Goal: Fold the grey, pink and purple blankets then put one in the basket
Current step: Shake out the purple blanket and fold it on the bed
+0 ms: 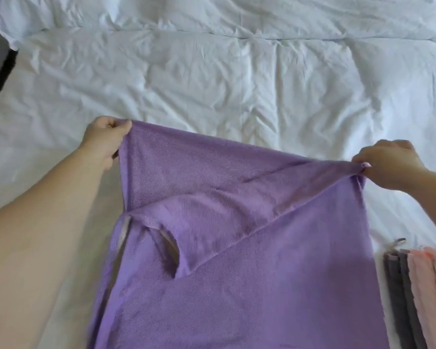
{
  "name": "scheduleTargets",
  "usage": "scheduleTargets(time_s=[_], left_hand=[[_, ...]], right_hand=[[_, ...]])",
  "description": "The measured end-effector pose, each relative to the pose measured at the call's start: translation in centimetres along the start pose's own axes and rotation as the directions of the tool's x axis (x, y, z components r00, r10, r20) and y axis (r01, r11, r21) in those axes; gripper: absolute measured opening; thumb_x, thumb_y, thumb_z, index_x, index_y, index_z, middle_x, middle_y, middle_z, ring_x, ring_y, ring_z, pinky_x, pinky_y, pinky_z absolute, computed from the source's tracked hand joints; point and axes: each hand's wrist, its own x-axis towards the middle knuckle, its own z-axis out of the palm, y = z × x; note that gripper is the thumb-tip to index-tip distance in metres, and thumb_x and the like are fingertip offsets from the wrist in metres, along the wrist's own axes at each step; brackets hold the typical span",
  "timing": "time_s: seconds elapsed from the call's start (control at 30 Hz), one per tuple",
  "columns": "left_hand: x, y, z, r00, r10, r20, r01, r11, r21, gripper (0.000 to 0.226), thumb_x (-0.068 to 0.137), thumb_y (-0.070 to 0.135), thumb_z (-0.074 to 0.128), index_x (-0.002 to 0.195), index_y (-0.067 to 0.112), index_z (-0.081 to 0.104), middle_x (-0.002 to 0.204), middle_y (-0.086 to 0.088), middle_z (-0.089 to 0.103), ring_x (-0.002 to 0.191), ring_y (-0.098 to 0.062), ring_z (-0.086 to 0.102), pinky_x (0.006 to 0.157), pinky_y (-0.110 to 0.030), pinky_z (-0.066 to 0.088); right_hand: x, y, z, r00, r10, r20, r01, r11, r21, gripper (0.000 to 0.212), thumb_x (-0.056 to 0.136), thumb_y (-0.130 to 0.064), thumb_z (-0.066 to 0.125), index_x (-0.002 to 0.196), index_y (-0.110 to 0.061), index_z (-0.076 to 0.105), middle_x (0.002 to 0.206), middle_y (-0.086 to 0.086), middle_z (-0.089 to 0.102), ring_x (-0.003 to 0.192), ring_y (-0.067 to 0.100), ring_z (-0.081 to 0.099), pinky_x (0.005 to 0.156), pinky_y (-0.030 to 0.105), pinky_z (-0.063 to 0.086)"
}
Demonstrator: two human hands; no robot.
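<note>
The purple blanket (pixel 249 248) hangs stretched between my two hands above the bed, with loose folds sagging across its middle. My left hand (pixel 103 139) pinches its top left corner. My right hand (pixel 388 163) pinches the top right corner, a little lower. At the bottom right, the folded grey blanket (pixel 400 298) lies on the bed with the folded pink blanket (pixel 431 285) beside and partly over it. No basket is in view.
A wrinkled white duvet (pixel 224 79) covers the bed across the whole view. A dark object (pixel 0 79) stands at the left edge beside the bed.
</note>
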Motion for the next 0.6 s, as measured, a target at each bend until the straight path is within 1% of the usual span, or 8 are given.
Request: scheduleTargets(time_s=[0.07,0.13,0.2,0.23,0.3,0.4,0.5,0.6], left_hand=[[0.5,-1.0,0.7,0.994,0.091,-0.059,-0.076,0.972,0.224,0.021,0.090,0.023,0.061,0.107,0.010,0.058,0.106,-0.010,0.061,0.089,-0.023,0.056,0.073,-0.029,0.045],[-0.1,-1.8,1.9,0.977,0.203,-0.066,-0.148,0.869,0.473,0.031,0.087,0.018,0.062,0.116,0.011,0.051,0.120,-0.013,0.055,0.098,-0.029,0.056,0.077,-0.029,0.046],[-1.3,-2.4,2.9,0.945,0.328,0.012,-0.254,0.707,0.660,0.041,0.083,0.022,0.067,0.119,0.013,0.052,0.129,-0.018,0.046,0.112,-0.036,0.051,0.094,-0.037,0.042],[-2.1,-2.6,3.4,0.910,0.403,0.098,-0.355,0.635,0.686,0.039,0.080,0.025,0.071,0.115,0.013,0.056,0.127,-0.018,0.048,0.113,-0.035,0.050,0.097,-0.038,0.040],[-4.4,-3.2,4.3,0.809,0.490,0.325,-0.580,0.574,0.578,0.028,0.076,0.031,0.077,0.096,0.014,0.065,0.109,-0.011,0.057,0.101,-0.027,0.055,0.093,-0.035,0.042],[-8.7,-4.7,5.5,0.688,0.452,0.567,-0.713,0.567,0.413,0.037,0.064,0.060,0.073,0.075,0.025,0.063,0.091,0.006,0.055,0.084,-0.010,0.052,0.081,-0.025,0.042],[-11.7,-6.6,5.8,0.585,0.453,0.673,-0.799,0.464,0.383,0.050,0.057,0.076,0.064,0.070,0.028,0.060,0.084,0.013,0.051,0.079,-0.007,0.049,0.076,-0.023,0.037],[-13.6,-8.3,5.7,0.508,0.460,0.728,-0.860,0.320,0.398,0.058,0.053,0.083,0.063,0.071,0.028,0.056,0.087,0.015,0.048,0.081,-0.008,0.046,0.082,-0.027,0.038]], right_hand=[[0.1,-0.2,0.4,0.999,0.015,-0.031,-0.011,0.992,0.125,0.020,0.090,-0.025,0.049,0.079,-0.039,0.058,0.083,-0.017,0.056,0.099,0.018,0.049,0.090,0.037,0.033],[0.3,-0.7,0.6,0.997,0.023,-0.074,0.000,0.955,0.298,0.018,0.086,-0.020,0.055,0.084,-0.037,0.057,0.089,-0.009,0.061,0.100,0.023,0.050,0.091,0.039,0.031],[0.4,-1.4,0.6,0.997,-0.006,-0.083,0.040,0.909,0.414,0.026,0.081,-0.011,0.056,0.085,-0.036,0.053,0.091,-0.003,0.062,0.100,0.024,0.049,0.094,0.040,0.028],[0.4,-1.8,0.6,0.997,-0.029,-0.077,0.061,0.890,0.451,0.029,0.080,-0.009,0.056,0.086,-0.037,0.051,0.090,-0.001,0.062,0.100,0.024,0.049,0.096,0.040,0.027],[0.1,-2.3,0.4,0.995,-0.081,-0.064,0.102,0.873,0.478,0.028,0.079,-0.016,0.062,0.090,-0.039,0.050,0.086,-0.003,0.061,0.097,0.021,0.048,0.099,0.040,0.026],[-0.4,-2.5,0.3,0.989,-0.145,-0.036,0.147,0.888,0.436,0.028,0.074,-0.032,0.073,0.094,-0.037,0.054,0.081,-0.011,0.059,0.095,0.015,0.045,0.098,0.038,0.025],[-1.1,-2.8,-0.1,0.979,-0.173,-0.107,0.202,0.892,0.404,0.017,0.075,-0.038,0.074,0.080,-0.035,0.058,0.080,-0.014,0.059,0.092,0.015,0.045,0.093,0.035,0.023],[-2.0,-3.1,-0.1,0.966,-0.193,-0.174,0.249,0.878,0.409,0.017,0.078,-0.039,0.072,0.077,-0.033,0.056,0.077,-0.016,0.056,0.086,0.016,0.047,0.089,0.035,0.023]])
